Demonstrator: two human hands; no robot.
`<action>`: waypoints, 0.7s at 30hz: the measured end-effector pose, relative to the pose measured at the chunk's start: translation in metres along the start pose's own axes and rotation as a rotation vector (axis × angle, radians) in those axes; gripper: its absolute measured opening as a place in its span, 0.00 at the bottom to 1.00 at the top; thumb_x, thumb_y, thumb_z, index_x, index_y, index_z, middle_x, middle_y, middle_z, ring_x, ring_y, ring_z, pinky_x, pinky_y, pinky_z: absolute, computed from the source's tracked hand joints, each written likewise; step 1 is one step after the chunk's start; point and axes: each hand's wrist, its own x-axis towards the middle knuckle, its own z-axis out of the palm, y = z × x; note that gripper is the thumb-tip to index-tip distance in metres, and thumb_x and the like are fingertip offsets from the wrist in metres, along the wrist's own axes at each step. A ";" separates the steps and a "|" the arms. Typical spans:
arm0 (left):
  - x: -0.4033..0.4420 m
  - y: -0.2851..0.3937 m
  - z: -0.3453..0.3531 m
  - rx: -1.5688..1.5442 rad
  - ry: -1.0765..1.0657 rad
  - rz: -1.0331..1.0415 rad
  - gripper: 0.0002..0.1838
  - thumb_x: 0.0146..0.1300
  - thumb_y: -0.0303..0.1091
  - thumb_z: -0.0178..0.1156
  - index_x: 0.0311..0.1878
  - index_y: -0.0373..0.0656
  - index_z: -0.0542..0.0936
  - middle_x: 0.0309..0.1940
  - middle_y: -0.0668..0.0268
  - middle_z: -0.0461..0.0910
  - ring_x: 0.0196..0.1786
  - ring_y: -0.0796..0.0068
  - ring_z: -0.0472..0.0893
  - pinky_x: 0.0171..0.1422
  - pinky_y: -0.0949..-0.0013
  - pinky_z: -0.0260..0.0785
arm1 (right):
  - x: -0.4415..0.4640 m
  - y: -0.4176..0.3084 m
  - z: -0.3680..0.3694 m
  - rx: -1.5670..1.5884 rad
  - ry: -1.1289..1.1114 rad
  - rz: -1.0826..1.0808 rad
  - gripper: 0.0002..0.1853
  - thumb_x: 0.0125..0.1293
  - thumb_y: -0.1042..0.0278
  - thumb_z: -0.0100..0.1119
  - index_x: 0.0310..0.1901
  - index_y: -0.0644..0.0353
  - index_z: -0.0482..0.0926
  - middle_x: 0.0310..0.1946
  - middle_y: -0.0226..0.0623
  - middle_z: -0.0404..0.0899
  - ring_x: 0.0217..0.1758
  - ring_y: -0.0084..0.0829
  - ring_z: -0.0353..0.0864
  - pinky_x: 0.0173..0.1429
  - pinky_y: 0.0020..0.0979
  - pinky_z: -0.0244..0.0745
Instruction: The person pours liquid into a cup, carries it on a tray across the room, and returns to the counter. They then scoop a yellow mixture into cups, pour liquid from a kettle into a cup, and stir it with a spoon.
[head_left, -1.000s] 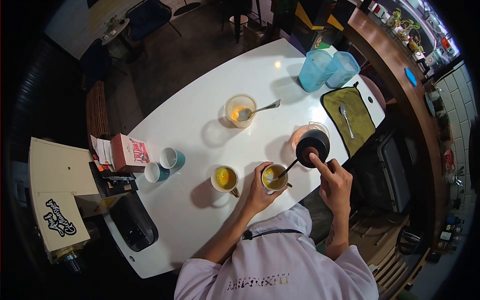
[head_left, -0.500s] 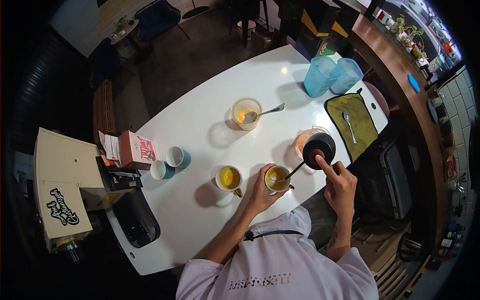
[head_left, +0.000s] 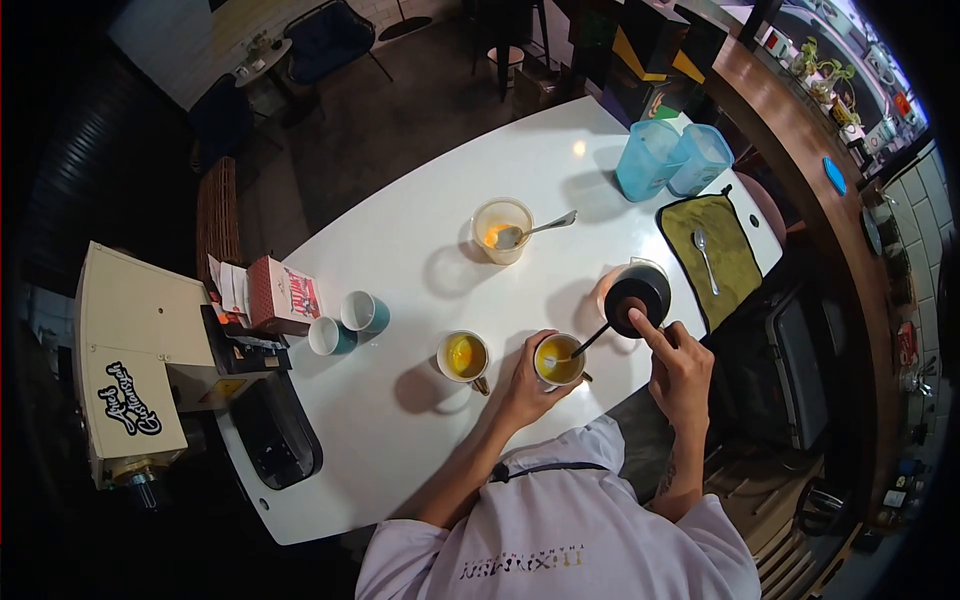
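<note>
My left hand is wrapped around the left side of a cup with yellow contents. My right hand grips a black gooseneck kettle, its index finger pressing on the brown lid knob. The kettle is tilted, and its thin spout reaches over the cup. To the left stands a second cup, also with yellow contents. Farther back is a translucent tub with orange-yellow residue and a spoon resting in it. A clear glass vessel is partly hidden behind the kettle.
Two blue containers stand at the far right of the white table. An olive cloth there carries a small spoon. Two small cups, a red box and a cream machine are on the left.
The view has shifted slightly, so the table things sit a little farther right. The contents of the held cup look paler and cloudier. Both hands keep their grip.
</note>
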 end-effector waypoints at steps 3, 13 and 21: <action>0.001 0.001 -0.001 0.033 0.003 0.009 0.46 0.52 0.33 0.80 0.69 0.40 0.61 0.60 0.55 0.73 0.63 0.60 0.76 0.68 0.60 0.69 | 0.003 -0.001 0.000 0.031 -0.034 -0.035 0.46 0.46 0.85 0.63 0.67 0.28 0.77 0.28 0.35 0.74 0.26 0.36 0.76 0.32 0.38 0.73; 0.001 0.005 -0.001 0.008 -0.004 0.003 0.46 0.52 0.33 0.79 0.69 0.40 0.61 0.62 0.55 0.71 0.65 0.60 0.74 0.70 0.59 0.68 | 0.005 -0.001 0.006 -0.001 0.002 -0.021 0.45 0.47 0.85 0.63 0.67 0.29 0.77 0.28 0.35 0.74 0.25 0.36 0.76 0.31 0.37 0.73; 0.001 0.004 -0.002 0.004 -0.011 -0.010 0.46 0.52 0.33 0.80 0.70 0.40 0.60 0.61 0.54 0.72 0.65 0.60 0.76 0.69 0.59 0.69 | 0.001 0.000 0.004 -0.005 -0.016 -0.024 0.45 0.47 0.86 0.63 0.67 0.29 0.78 0.26 0.36 0.72 0.24 0.36 0.74 0.30 0.38 0.71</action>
